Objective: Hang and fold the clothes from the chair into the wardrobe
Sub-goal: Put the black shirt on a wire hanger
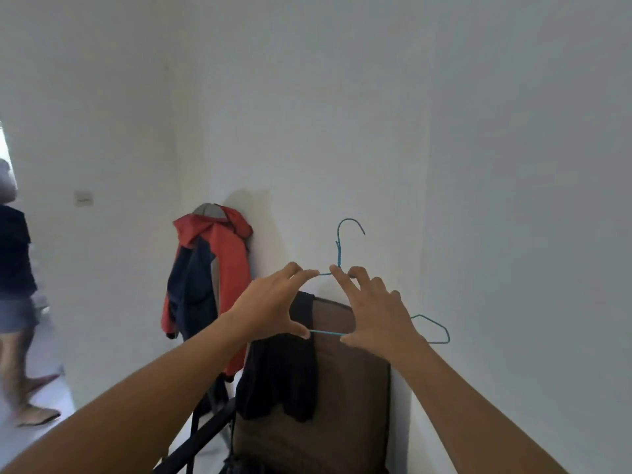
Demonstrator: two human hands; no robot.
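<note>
Both hands, left hand and right hand, pinch a blue wire hanger above the chair's black garment, likely threaded next.

A plain room in a home: bare white walls, a red and navy jacket hung in the corner, a brown chair draped with dark clothing

A plain white wall fills the background, with a small white rectangular wall switch mounted at left. A second person in a dark top and dark shorts stands at the far left edge, partly cut off and blurred. That person's feet rest on a pale floor.
</note>
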